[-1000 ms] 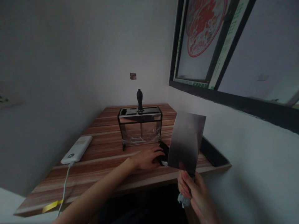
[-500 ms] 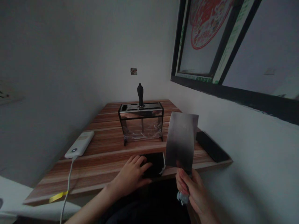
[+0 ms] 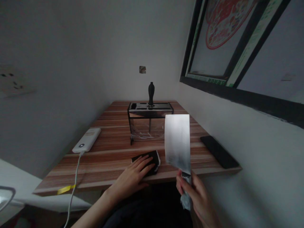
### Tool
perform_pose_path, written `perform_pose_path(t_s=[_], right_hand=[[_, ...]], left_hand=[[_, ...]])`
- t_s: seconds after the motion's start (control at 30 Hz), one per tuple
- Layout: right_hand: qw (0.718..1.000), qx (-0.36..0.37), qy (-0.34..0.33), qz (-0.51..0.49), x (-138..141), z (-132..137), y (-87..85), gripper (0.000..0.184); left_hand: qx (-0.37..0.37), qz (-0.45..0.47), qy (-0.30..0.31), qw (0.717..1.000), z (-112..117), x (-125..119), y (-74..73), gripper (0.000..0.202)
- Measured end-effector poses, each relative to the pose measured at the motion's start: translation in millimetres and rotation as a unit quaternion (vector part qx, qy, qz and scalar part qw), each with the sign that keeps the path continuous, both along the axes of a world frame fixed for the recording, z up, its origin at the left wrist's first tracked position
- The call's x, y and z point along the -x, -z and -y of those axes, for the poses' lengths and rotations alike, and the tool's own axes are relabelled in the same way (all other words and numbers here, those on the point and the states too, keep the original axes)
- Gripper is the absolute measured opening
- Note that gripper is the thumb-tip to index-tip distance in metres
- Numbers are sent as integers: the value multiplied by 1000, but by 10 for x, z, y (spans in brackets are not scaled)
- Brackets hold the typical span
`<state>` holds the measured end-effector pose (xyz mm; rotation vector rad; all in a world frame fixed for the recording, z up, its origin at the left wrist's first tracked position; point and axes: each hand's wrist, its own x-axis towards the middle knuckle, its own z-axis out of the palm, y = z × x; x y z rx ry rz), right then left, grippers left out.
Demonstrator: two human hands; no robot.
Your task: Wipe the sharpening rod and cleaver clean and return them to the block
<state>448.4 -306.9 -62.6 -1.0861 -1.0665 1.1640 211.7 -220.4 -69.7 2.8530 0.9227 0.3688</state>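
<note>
In my right hand (image 3: 192, 193) I grip a cleaver (image 3: 177, 139) by its handle, which has pale grey wrapping around the lower end. The broad blade points up and away from me, its face bright with reflected light. My left hand (image 3: 136, 172) rests with fingers spread on a flat black piece (image 3: 154, 156) with a ragged white edge; what kind of thing it is I cannot tell. Behind the blade stands a knife block (image 3: 150, 113) with clear sides, and a black-handled tool (image 3: 151, 94) sits upright in it. The blade hides the block's right end.
A white power bank (image 3: 87, 139) with a white cable (image 3: 76, 177) lies at the left of the wooden table (image 3: 106, 145). A black phone-like slab (image 3: 219, 152) lies by the right edge. Yellow tape (image 3: 64, 189) sticks to the front left edge. Walls flank both sides.
The cleaver has turned, so its face now looks brighter and more of its handle shows. My left hand has slid farther over the black piece, which is now turned. The view has shifted slightly left.
</note>
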Motion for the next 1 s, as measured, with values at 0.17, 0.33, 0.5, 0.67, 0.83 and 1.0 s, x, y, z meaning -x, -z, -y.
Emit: perform_pose_path(t_s=[0.17,0.33,0.5,0.67,0.83,1.0], right_hand=[[995,47,-83,-5,-80,45,43,35],[995,80,-64,-18,-101,83,140,37],[992,83,-94,-35,4,46,189,37],[987,97,-102,-80,135,-73,198,38],[982,97,-136,-91,258,-241,156,39],[976,86,-183,-83,366,-474,91,40]], left_hand=[[-29,-13,-29,999,73,52,69,63],[-46,-15,-96,994,180,100,42,47],[-49,-10,-78,996,207,128,4,58],[-62,74,-222,970,116,353,-71,31],[-136,258,-341,894,56,288,-345,34],[-208,293,-137,923,43,-221,-438,50]])
